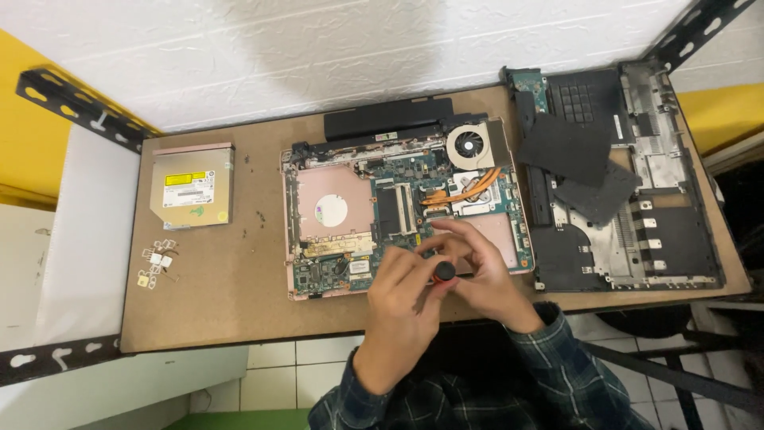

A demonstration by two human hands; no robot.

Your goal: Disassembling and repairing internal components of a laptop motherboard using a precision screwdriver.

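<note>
An opened laptop lies in the middle of the brown table, its green circuit board, copper heat pipes and round fan exposed. My left hand and my right hand meet over the laptop's near edge. Both hold a screwdriver with a black end cap and an orange-red handle, pointed down at the board. My left fingers wrap the handle. The fingers of my right hand pinch around it from the right. The screwdriver's tip is hidden by my hands.
A silver optical drive lies at the left. Small metal brackets and screws sit near the table's left front. The laptop's black bottom cover with dark pads lies at the right. A black battery bar lies behind the laptop.
</note>
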